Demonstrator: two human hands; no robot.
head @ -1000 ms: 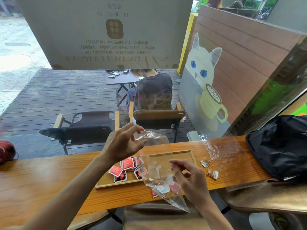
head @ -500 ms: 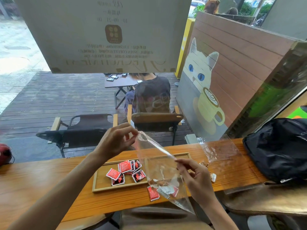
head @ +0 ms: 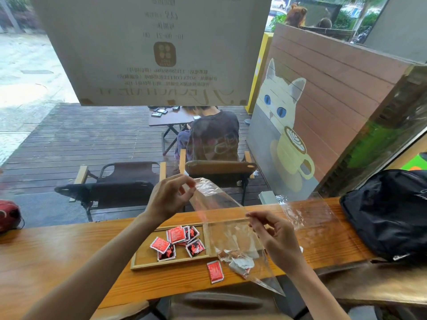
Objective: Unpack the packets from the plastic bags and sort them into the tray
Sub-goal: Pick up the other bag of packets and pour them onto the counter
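I hold a clear plastic bag [head: 227,229] up over the counter. My left hand [head: 169,196] pinches its top edge at the upper left, and my right hand [head: 275,236] pinches the same edge lower right, so the mouth is stretched between them. Several white and red packets [head: 240,262] sit in the bag's bottom. Beneath it lies a wooden tray [head: 147,262] whose left compartment holds several red packets [head: 178,235]. One red packet [head: 215,271] lies on the counter just in front of the tray.
A second clear bag [head: 309,213] lies on the wooden counter [head: 69,255] to the right, beside a black backpack [head: 390,215]. A red object [head: 8,214] sits at the far left. Behind the window are chairs and a seated person.
Both hands have pulled the bag's top edge apart and taut. The packets have settled in the bag's bottom, and one red packet now lies on the counter in front of the tray.
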